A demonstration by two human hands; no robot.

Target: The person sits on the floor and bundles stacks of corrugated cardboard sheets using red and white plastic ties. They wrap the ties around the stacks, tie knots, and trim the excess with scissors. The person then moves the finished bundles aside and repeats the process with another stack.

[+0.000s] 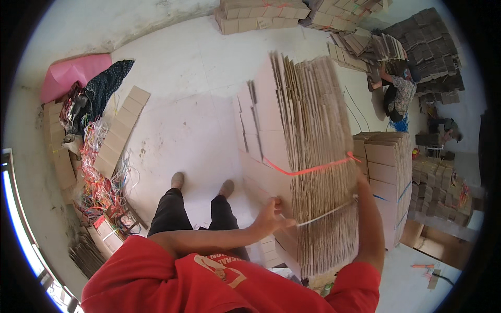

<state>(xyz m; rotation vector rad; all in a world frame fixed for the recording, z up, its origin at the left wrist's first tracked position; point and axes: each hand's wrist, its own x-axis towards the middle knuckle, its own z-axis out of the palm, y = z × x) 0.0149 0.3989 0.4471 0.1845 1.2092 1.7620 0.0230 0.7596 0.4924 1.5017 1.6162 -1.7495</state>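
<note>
**Left hand (270, 218) and right hand (360, 182) at a strapped bundle (319, 125)**

The bundle of flat cardboard is in front of the person, right of the floor's (177, 125) middle, between the two forearms. A red strap (308, 170) crosses its packed edges; nearer the person runs a white strap (327, 212). The left hand is at the bundle's left side, thumb and forefinger apart, the thumb at the white strap's visible end; whether it grips the strap I cannot tell. The right hand is at the opposite side, between the two straps' ends; its fingers are blurred and partly hidden, so I cannot tell whether they are apart or together.

Just right of the bundle is another stack (381, 161) with blue straps (381, 197). Along the floor's left edge lie a tangle of coloured strapping (96, 172), a dark cloth (107, 86) and a pink sheet (75, 75); a cardboard strip (122, 130) lies beside the tangle. Cardboard piles (263, 18) line the far edge. Toward the far right corner, a co-worker (402, 94) bends low near dark piles (422, 41).
</note>
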